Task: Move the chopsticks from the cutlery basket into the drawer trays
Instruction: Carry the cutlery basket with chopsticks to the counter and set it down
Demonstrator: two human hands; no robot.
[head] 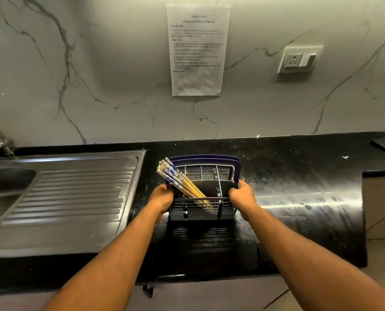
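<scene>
Cutlery basket point(201, 212) on black countertop point(299, 176), sink drainboard point(75, 191) at its 9 o'clock. Left hand point(161, 199) grips basket's left wall, right hand point(243, 197) grips right wall. Chopsticks point(180, 181) bundled in left compartment, tops leaning toward 10 o'clock.

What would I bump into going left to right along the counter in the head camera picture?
Sink → ridged draining board → left hand → cutlery basket with chopsticks → right hand → bare black counter.

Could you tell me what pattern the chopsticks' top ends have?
Blue-and-white floral-looking pattern on the chopsticks, above yellow shafts; head view.
</scene>
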